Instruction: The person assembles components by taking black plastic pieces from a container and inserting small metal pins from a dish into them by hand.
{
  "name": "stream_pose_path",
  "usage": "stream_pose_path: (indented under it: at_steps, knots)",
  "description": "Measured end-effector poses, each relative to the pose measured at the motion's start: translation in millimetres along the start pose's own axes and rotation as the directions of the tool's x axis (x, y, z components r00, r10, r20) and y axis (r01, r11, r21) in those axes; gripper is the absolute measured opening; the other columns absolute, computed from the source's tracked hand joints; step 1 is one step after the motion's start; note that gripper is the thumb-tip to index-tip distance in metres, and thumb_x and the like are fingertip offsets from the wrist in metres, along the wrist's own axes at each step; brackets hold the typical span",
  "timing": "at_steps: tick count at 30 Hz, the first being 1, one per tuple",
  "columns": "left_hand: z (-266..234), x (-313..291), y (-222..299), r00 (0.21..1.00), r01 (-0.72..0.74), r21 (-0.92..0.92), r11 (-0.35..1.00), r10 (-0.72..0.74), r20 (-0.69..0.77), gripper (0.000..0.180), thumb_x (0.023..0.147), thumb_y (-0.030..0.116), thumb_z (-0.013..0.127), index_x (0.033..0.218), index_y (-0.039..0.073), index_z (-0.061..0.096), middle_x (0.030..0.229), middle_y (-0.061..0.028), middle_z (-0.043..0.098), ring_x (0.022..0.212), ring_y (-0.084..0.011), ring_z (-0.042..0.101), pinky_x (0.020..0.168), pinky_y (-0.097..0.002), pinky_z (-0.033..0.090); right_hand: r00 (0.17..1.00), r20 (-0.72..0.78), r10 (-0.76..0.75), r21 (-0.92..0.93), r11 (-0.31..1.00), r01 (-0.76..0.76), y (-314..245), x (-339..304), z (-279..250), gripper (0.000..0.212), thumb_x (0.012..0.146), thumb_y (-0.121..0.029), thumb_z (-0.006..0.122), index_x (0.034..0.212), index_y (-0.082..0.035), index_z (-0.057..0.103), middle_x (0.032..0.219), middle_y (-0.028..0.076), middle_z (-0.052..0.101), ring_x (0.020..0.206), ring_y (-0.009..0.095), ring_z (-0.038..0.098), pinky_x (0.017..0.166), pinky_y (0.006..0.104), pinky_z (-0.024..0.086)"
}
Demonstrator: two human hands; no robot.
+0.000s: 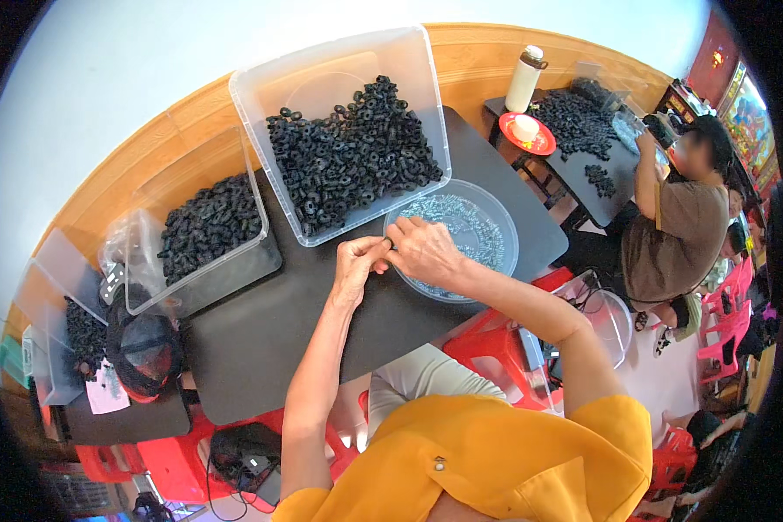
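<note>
My left hand [355, 268] and my right hand [424, 250] meet over the table, fingertips pinched together. A small dark piece [388, 243], mostly hidden by the fingers, shows between them. My right hand is over the near left rim of a round clear tub [511, 228] holding many small shiny metallic-looking pieces [471, 217]. Just beyond my hands, a large clear plastic bin [348, 63] leans tilted toward me. It is partly filled with small black ring-like parts [352, 157].
Left of the big bin, another clear bin [222, 283] holds more black parts. A person [679, 209] sits at a table on the right, beside a black heap [574, 122], a bottle [525, 80] and a red plate [544, 142]. Red stools [496, 348] stand below the dark table [261, 335].
</note>
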State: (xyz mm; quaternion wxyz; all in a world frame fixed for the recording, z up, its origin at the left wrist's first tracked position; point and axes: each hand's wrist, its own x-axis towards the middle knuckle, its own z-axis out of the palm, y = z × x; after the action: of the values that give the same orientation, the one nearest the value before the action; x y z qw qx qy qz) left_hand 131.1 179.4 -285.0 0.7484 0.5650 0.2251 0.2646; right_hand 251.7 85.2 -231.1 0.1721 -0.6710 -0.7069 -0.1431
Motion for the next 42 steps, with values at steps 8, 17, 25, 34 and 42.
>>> stream_pose_path:
  at_steps: [8, 17, 25, 34, 42]
  knots:
    - [0, -9, 50, 0.989, -0.126, 0.168, 0.978, 0.138, -0.059, 0.014, 0.077, 0.013, 0.067, 0.085, 0.002, 0.065, 0.069, -0.0017, 0.062, 0.053, -0.0055, 0.052, 0.048, -0.0184, 0.041, 0.931, -0.183, 0.316, 0.202, 0.939, -0.279, -1, -42, -30, 0.036, 0.074, -0.024, 0.068, 0.104, -0.007, 0.057, 0.080, 0.010, 0.058, 0.065, 0.028, 0.060, 0.054, 0.0370, 0.047]
    - [-98, -54, 177, 0.659, -0.188, 0.659, 0.728, 0.591, -0.465, 0.025, 0.073, 0.017, 0.071, 0.091, 0.001, 0.065, 0.072, -0.0007, 0.060, 0.058, -0.0060, 0.052, 0.050, -0.0190, 0.041, 0.822, -0.222, 0.524, 0.272, 0.843, -0.464, 34, -88, -51, 0.015, 0.074, -0.010, 0.065, 0.088, -0.005, 0.062, 0.072, 0.010, 0.058, 0.056, 0.021, 0.058, 0.053, 0.0324, 0.044]
    - [-145, -54, 166, 0.534, -0.165, 0.814, 0.558, 0.744, -0.402, 0.045, 0.073, 0.004, 0.070, 0.114, -0.002, 0.054, 0.062, 0.0039, 0.048, 0.057, -0.0033, 0.044, 0.054, -0.0180, 0.035, 0.766, -0.187, 0.615, 0.274, 0.781, -0.561, 70, -105, -48, 0.010, 0.077, -0.013, 0.059, 0.081, -0.005, 0.063, 0.077, 0.011, 0.061, 0.068, 0.031, 0.060, 0.059, 0.0387, 0.047]
    - [-23, -28, 108, 0.741, -0.350, 0.640, 0.684, 0.620, -0.258, 0.029, 0.076, -0.001, 0.063, 0.105, 0.003, 0.060, 0.067, 0.0067, 0.047, 0.057, -0.0001, 0.043, 0.050, -0.0146, 0.034, 0.906, 0.031, 0.423, 0.116, 0.899, -0.423, 89, -70, 2, 0.009, 0.071, -0.006, 0.058, 0.078, -0.008, 0.064, 0.084, 0.011, 0.060, 0.084, 0.031, 0.058, 0.072, 0.0412, 0.047]
    - [-18, 17, 61, 0.858, -0.140, 0.729, 0.670, 0.449, -0.248, 0.023, 0.072, 0.006, 0.067, 0.095, 0.003, 0.064, 0.063, -0.0012, 0.054, 0.052, -0.0067, 0.046, 0.049, -0.0223, 0.039, 0.916, 0.203, 0.345, 0.173, 0.908, -0.381, 106, -63, 8, 0.004, 0.069, -0.008, 0.061, 0.072, -0.007, 0.059, 0.085, 0.011, 0.058, 0.086, 0.031, 0.057, 0.072, 0.0414, 0.047]
